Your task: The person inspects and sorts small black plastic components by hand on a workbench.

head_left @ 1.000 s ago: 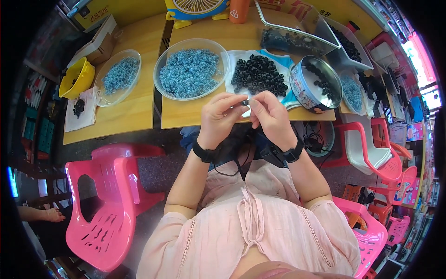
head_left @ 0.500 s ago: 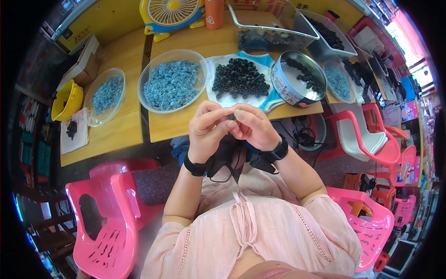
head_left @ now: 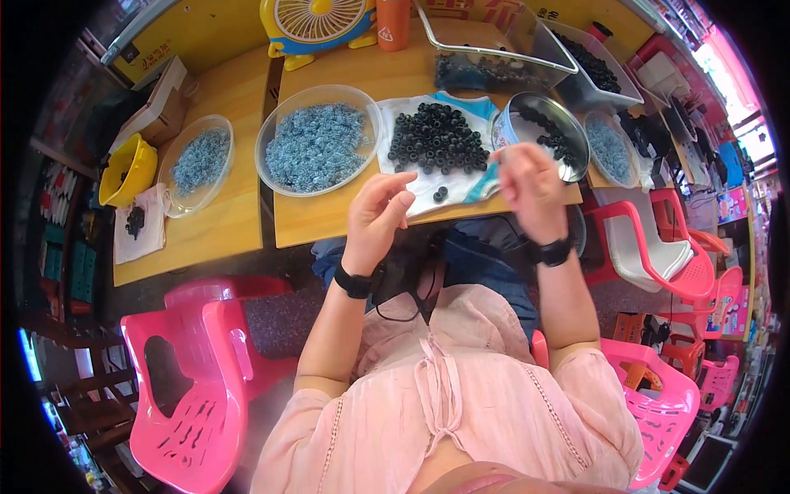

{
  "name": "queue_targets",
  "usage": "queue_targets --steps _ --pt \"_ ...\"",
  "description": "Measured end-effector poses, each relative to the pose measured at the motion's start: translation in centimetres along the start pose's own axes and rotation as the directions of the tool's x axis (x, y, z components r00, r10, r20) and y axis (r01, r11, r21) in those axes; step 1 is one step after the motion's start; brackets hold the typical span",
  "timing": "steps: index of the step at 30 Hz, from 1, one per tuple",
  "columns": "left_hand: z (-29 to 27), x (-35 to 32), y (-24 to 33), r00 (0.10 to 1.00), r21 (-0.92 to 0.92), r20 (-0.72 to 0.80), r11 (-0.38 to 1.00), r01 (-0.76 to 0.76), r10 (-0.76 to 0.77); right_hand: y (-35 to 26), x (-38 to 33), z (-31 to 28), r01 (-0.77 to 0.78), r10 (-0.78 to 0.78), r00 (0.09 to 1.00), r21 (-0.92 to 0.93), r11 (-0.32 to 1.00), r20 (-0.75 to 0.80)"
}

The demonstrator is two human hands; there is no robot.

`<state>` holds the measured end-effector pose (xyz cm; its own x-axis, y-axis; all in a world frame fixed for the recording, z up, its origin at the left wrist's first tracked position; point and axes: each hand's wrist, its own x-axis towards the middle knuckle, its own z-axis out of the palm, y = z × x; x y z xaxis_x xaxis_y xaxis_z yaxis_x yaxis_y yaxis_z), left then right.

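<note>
Black rings (head_left: 437,140) lie in a heap on a white cloth (head_left: 428,185) at the near edge of the wooden table (head_left: 329,218), and one single ring (head_left: 441,194) lies apart on the cloth, nearer to the person. Both hands are raised in front of the cloth and stand well apart from each other. The left hand (head_left: 377,218) is just left of the cloth, its fingers loosely bent and touching nothing that I can see. The right hand (head_left: 531,185) is at the right end of the cloth, in front of a metal bowl (head_left: 543,132); its fingers are curled, but the hand is blurred and I cannot tell if it holds a ring. Each wrist wears a black band. The metal bowl also contains some black rings. Left of the cloth stands a clear dish (head_left: 317,140) full of blue-grey pieces, and further left a smaller dish (head_left: 199,163) with the same pieces, then a yellow bowl (head_left: 127,169). Behind the cloth there is a clear box (head_left: 494,49), and a yellow fan (head_left: 317,20) behind the big dish. Pink chairs (head_left: 193,387) stand on both sides of the person.
</note>
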<state>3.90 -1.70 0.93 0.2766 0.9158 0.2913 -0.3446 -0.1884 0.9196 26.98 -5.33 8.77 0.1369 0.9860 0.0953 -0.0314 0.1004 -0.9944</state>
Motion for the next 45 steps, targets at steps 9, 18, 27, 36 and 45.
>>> queue_targets --steps 9,18,27,36,45 --pt "-1.8 1.0 -2.1 0.99 0.128 -0.076 0.983 0.131 -0.122 -1.5 3.4 -4.9 -0.058 -0.114 0.977 -0.744 0.666 -0.178" --pt "-2.2 1.0 -2.3 0.987 0.093 -0.049 0.983 0.16 -0.156 5.9 7.9 -0.5 0.374 -0.226 0.919 -0.898 0.233 0.324" --pt "-2.1 0.9 -2.3 0.981 0.128 -0.059 0.973 0.192 -0.185 6.6 9.0 0.0 0.297 -0.171 0.948 -0.939 0.174 0.268" --pt "-1.8 0.9 -1.7 0.983 -0.027 -0.027 0.983 0.181 -0.181 2.5 4.3 6.5 0.618 -0.313 0.752 -0.454 0.642 0.58" --pt "-3.1 1.0 -2.6 0.977 -0.288 -0.095 0.945 0.156 -0.19 2.6 8.8 8.9 0.633 -0.268 0.75 -0.539 0.555 0.604"
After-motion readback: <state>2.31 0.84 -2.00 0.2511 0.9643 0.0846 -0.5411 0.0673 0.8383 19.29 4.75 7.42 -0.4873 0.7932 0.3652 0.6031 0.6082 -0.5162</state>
